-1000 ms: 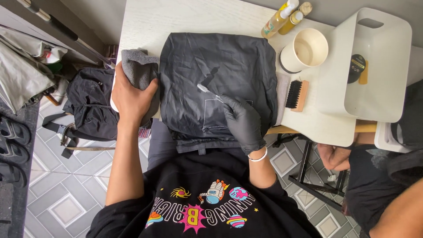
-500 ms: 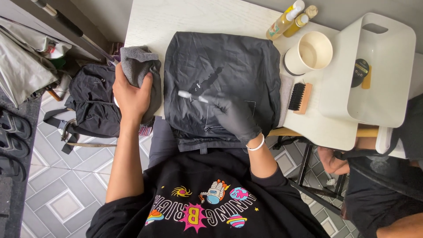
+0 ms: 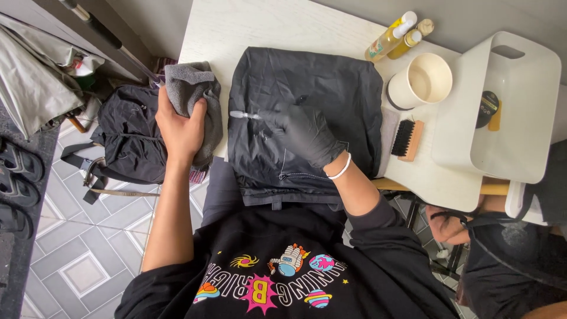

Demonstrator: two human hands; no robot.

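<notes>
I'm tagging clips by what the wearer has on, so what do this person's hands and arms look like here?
The right hand wears a black disposable glove, with a thin white bracelet at the wrist and a black sleeve pushed up the forearm. The left hand is ungloved, its forearm bare, and the black sleeve only begins near the elbow.

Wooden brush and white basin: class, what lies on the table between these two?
Nothing: in the head view, only bare white table separates the wooden brush from the white basin.
</notes>
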